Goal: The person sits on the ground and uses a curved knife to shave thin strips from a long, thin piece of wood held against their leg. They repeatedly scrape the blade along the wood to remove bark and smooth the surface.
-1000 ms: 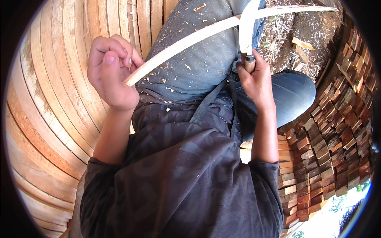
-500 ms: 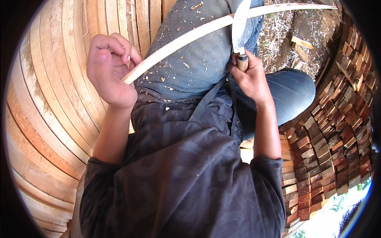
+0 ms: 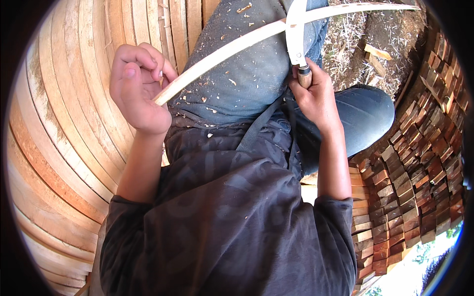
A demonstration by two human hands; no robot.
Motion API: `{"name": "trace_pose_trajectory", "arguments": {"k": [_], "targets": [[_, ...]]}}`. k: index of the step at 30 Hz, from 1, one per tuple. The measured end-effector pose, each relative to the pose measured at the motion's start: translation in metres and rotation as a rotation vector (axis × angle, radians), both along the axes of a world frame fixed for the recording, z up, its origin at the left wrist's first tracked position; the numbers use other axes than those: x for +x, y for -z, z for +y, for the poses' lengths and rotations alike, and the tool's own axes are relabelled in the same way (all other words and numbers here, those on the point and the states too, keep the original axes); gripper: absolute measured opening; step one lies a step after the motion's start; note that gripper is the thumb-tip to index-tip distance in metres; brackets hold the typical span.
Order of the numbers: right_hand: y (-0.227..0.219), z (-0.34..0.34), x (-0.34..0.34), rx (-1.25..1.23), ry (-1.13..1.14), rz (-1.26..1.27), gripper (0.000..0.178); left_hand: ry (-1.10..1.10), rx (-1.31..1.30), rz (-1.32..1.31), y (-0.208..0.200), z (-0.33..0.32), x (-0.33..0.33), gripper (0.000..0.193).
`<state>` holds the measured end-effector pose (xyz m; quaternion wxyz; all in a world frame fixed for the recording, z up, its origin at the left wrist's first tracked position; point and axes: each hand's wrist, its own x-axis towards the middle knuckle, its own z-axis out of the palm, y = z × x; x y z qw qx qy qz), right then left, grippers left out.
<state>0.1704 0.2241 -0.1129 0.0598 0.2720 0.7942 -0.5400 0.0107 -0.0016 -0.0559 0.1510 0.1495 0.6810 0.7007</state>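
Shaving a long pale wooden strip (image 3: 232,47) is judged to be the step in hand. The strip is laid slantwise across the lap, over the thigh in blue jeans (image 3: 247,74); its near end is pinched in the left hand (image 3: 136,89), whose fingers are curled shut around it with the thumb pressed along the side. Its far end runs off to the upper right, over the ground. A knife (image 3: 296,34) with a pale blade is set across the strip near its middle, and its wooden handle is gripped in the closed right hand (image 3: 316,96). For the next move, the blade would have to be held at a shallow slant and drawn steadily along the strip, while the near end is kept firmly braced.

Wood chips (image 3: 217,93) are scattered over the jeans and the dark shirt. Stacked wooden slats (image 3: 64,148) are seen at the left, and a pile of short reddish wood blocks (image 3: 419,167) at the right. Straw-strewn ground (image 3: 360,44) lies beyond the knee. Nothing is seen in the blade's path, though the thigh lies just under it.
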Motion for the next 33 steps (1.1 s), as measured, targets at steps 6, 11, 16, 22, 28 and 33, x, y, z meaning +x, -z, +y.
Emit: {"name": "trace_pose_trajectory", "arguments": {"k": [6,11,16,22,28,33], "targets": [[-0.003,0.007,-0.004,0.042,0.114,0.018,0.009,-0.041,0.033,0.028,0.005,0.001,0.002,0.038],[0.009,0.011,0.002,-0.105,-0.005,0.017,0.016,-0.044,0.041,0.003,0.002,0.0,0.002,0.037],[0.003,0.002,0.003,-0.182,0.014,0.011,0.016,-0.029,0.04,-0.006,0.003,0.003,0.004,0.038],[-0.002,0.02,0.0,-0.623,-0.113,-0.095,0.009,-0.05,0.031,0.009,0.003,0.0,0.003,0.038],[0.001,0.009,-0.008,-0.004,0.163,0.064,0.01,-0.022,0.038,0.014,0.003,0.004,0.003,0.038],[0.0,0.019,-0.002,-0.159,0.162,0.009,0.012,0.03,0.021,0.007,0.004,-0.003,0.003,0.038]]}}
